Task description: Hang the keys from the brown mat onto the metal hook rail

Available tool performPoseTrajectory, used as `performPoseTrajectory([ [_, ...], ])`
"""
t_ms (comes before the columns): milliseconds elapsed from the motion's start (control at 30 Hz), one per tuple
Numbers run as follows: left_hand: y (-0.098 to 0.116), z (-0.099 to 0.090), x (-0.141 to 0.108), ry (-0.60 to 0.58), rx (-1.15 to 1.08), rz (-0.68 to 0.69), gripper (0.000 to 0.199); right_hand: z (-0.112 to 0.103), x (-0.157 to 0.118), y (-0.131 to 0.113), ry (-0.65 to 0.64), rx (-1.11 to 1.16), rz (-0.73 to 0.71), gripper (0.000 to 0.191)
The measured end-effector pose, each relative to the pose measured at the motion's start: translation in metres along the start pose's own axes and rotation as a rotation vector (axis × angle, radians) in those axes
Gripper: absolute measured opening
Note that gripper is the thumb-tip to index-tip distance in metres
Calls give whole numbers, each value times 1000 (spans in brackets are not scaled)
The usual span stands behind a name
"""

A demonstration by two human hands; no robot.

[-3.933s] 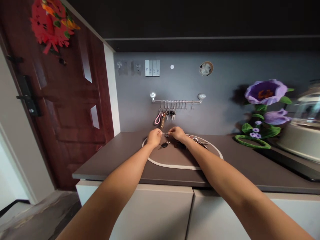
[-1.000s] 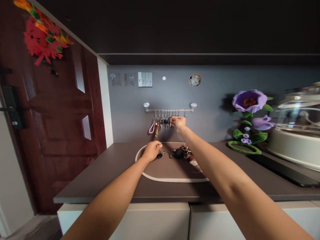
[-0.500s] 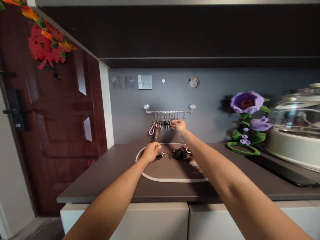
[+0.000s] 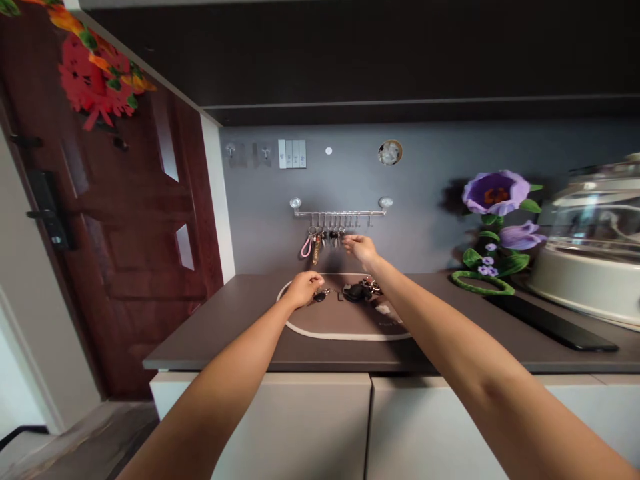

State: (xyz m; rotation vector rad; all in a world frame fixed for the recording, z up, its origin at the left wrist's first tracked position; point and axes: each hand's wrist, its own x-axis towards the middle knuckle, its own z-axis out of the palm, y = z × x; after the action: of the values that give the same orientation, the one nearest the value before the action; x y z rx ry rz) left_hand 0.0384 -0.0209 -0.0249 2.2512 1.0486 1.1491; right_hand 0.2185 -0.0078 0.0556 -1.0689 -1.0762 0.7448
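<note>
My right hand (image 4: 362, 250) is raised at the hook rack (image 4: 340, 214) on the wall, its fingers stretched toward the rightmost hanging keys (image 4: 335, 237). A narrow gap seems to separate the fingertips from those keys. A pink strap (image 4: 306, 247) and a gold-coloured tag (image 4: 317, 251) hang farther left on the rack. Low over the mat (image 4: 345, 336), my left hand (image 4: 303, 289) has its fingers curled together; whatever they hold, if anything, is hidden. Right beside it lies a dark key fob (image 4: 320, 297) with a chain. A black bunch of keys (image 4: 356, 291) rests farther right on the mat.
A dark shelf (image 4: 350, 60) overhangs the counter (image 4: 200, 333). To the right stand purple artificial flowers (image 4: 496, 193), a black flat slab (image 4: 555, 325) and a white appliance with a clear dome (image 4: 585, 280). A brown door (image 4: 135, 287) is at left.
The view has tilted down slightly, so the scene sits higher. My right hand has drawn a little to the right, away from the hanging keys. My left hand stays by the key fob.
</note>
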Motion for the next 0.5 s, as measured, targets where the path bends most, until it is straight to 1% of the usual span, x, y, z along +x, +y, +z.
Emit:
performPoseTrajectory([
  [133, 6, -4, -4, -54, 2, 22, 19, -4, -18, 13, -72, -95, -82, 10],
  [267, 11, -6, -7, -119, 44, 51, 20, -11, -35, 29, -126, -253, -188, 10],
  [400, 13, -6, -8, -115, 130, 91, 20, -20, -51, 38, -156, -455, -259, 11],
  [500, 13, -5, -8, -113, 189, 113, 20, -24, -58, 40, -191, -598, -322, 12],
])
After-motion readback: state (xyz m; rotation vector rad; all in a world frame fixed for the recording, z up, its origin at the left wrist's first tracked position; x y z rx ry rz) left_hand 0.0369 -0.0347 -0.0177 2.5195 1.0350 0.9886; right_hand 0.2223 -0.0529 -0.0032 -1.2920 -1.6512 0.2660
